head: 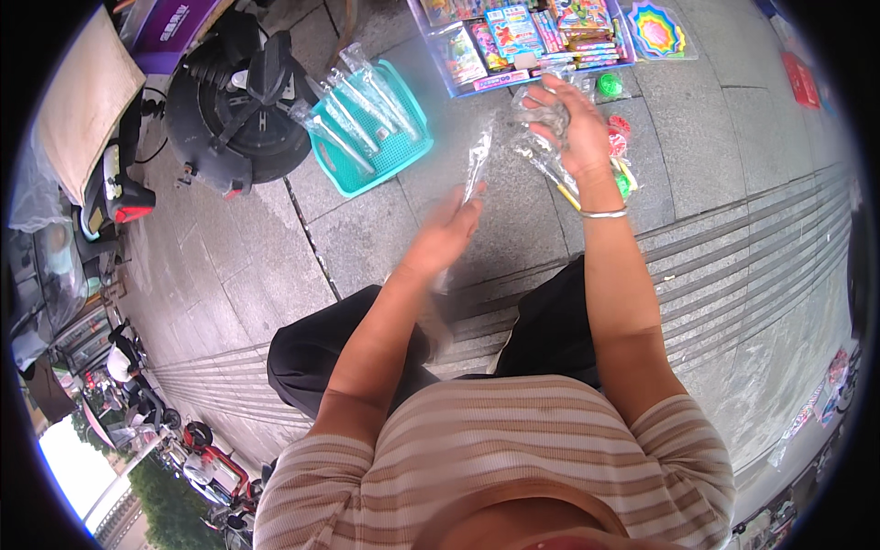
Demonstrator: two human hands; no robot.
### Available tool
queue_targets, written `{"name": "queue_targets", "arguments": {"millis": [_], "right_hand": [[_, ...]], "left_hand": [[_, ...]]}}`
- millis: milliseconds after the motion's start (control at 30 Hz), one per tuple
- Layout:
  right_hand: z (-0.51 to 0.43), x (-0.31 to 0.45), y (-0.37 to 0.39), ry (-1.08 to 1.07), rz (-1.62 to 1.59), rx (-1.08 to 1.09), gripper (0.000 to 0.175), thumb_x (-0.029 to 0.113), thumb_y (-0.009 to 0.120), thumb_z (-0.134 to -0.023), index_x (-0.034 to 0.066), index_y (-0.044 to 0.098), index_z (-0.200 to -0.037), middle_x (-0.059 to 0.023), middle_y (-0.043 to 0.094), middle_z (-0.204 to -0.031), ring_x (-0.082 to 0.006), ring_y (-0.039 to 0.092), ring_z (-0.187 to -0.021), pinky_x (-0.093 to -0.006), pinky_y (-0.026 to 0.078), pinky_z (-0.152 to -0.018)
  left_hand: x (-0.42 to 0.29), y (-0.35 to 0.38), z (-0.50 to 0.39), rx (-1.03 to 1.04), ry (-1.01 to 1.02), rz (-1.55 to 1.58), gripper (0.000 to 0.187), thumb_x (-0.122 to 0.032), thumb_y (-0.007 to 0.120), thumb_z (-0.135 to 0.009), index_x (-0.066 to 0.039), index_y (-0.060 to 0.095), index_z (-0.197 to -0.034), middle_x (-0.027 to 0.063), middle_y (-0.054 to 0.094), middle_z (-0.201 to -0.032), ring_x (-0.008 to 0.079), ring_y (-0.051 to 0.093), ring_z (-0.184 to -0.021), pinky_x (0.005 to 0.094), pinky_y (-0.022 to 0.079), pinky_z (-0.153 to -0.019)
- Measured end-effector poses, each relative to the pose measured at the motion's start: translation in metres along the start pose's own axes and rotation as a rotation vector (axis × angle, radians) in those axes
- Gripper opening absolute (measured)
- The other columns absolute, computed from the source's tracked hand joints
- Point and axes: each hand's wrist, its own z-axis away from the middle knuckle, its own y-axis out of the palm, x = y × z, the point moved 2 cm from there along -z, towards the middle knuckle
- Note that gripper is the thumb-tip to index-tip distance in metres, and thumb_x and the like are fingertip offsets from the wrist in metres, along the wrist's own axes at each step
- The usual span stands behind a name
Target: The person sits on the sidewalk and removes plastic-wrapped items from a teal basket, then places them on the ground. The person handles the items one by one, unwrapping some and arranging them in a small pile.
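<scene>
My left hand [443, 227] is closed on the lower end of a slim item in a clear plastic wrapper [478, 161], held over the paving. Its fingers blur slightly. My right hand [570, 124], with a bangle at the wrist, is spread over clear plastic packaging [543, 103] near the box; whether it grips any of it I cannot tell. Several wrapped slim items [364, 103] lie in a turquoise plastic basket [369, 184], left of my hands. Beside my right wrist, packaged pieces lie on the ground, among them a green one [623, 184] and a red one [618, 142].
A box of colourful small packets [454, 91] stands ahead, with a rainbow-coloured scalloped item [654, 31] at its right. A scooter wheel [240, 110] is close to the basket's left side. Grooved paving [749, 254] runs at the right. Motorcycles [213, 467] stand lower left.
</scene>
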Motion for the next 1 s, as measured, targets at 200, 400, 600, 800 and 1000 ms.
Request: {"name": "queue_targets", "arguments": {"millis": [200,400,600,800,1000], "right_hand": [[0.009,-0.048,0.003,-0.274,1.148,0.231,0.028,0.027,0.057,-0.085,0.0064,0.067,-0.100,-0.0204,0.066,-0.089,-0.0345,0.064,-0.084,-0.0391,0.050,-0.076],[-0.004,-0.035,-0.037,-0.342,1.063,-0.169,0.029,0.029,0.059,-0.083,0.0049,0.068,-0.097,-0.0212,0.066,-0.081,-0.0388,0.063,-0.077,-0.0415,0.050,-0.071],[0.007,-0.083,-0.084,-0.057,1.330,0.156,0.027,0.025,0.058,-0.082,0.0064,0.068,-0.099,-0.0176,0.068,-0.088,-0.0355,0.065,-0.084,-0.0408,0.051,-0.075],[0.034,-0.124,-0.142,0.023,1.668,-0.176,0.029,0.020,0.055,-0.080,0.0094,0.064,-0.106,-0.0165,0.065,-0.105,-0.0343,0.063,-0.096,-0.0440,0.050,-0.083],[0.031,-0.139,-0.155,-0.106,1.865,-0.356,0.036,0.023,0.062,-0.081,0.0104,0.054,-0.114,-0.0142,0.061,-0.109,-0.0344,0.065,-0.086,-0.0445,0.053,-0.072]], "left_hand": [[-0.025,0.001,-0.015,0.058,0.091,-1.039,0.038,-0.027,0.046,-0.094,-0.010,0.045,-0.127,0.0205,0.063,-0.100,0.0382,0.061,-0.092,0.0480,0.047,-0.078],[-0.030,-0.061,-0.003,0.096,0.076,-1.130,0.037,-0.029,0.045,-0.094,-0.009,0.044,-0.125,0.0211,0.062,-0.096,0.0391,0.061,-0.092,0.0479,0.048,-0.077],[0.076,-0.176,-0.073,-0.499,0.039,-0.432,0.044,-0.028,0.046,-0.095,0.003,0.041,-0.126,0.0272,0.060,-0.105,0.0389,0.060,-0.098,0.0440,0.045,-0.083],[0.116,-0.215,-0.151,-0.862,0.015,-0.412,0.074,-0.032,0.053,-0.092,0.011,0.017,-0.140,0.0331,0.040,-0.128,0.0441,0.036,-0.122,0.0450,0.032,-0.102],[0.135,-0.146,-0.112,-0.471,0.551,-0.799,0.061,-0.021,0.064,-0.083,0.001,0.037,-0.134,0.0238,0.045,-0.124,0.0392,0.043,-0.117,0.0431,0.037,-0.098]]}}
